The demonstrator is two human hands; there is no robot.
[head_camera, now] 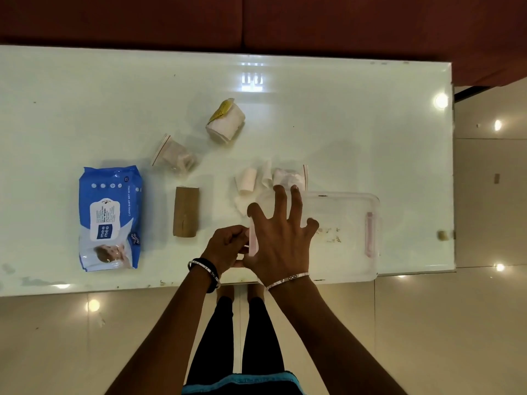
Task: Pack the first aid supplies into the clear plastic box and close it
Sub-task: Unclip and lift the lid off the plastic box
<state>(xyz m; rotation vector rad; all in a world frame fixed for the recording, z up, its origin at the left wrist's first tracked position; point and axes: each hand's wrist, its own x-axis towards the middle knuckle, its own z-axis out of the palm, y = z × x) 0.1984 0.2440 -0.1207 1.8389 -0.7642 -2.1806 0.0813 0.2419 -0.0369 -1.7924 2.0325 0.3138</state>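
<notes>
The clear plastic box (346,240) lies at the table's near right edge, lid on, with a pink latch (369,234) on its right end. My right hand (281,238) is spread flat on the lid's left part. My left hand (226,246) pinches the pink latch (253,240) on the box's left end. Loose on the table are a blue wet wipes pack (110,218), a brown roll (186,211), a zip bag (174,155), a white bandage roll with a yellow label (226,121), a small white roll (245,181), loose gauze (266,173) and another zip bag (291,178).
The glossy white table (85,109) has its near edge just under the box, and its right edge stands close beyond the box. A dark red sofa (285,21) runs along the far side. My legs stand on a shiny tiled floor (427,323) below.
</notes>
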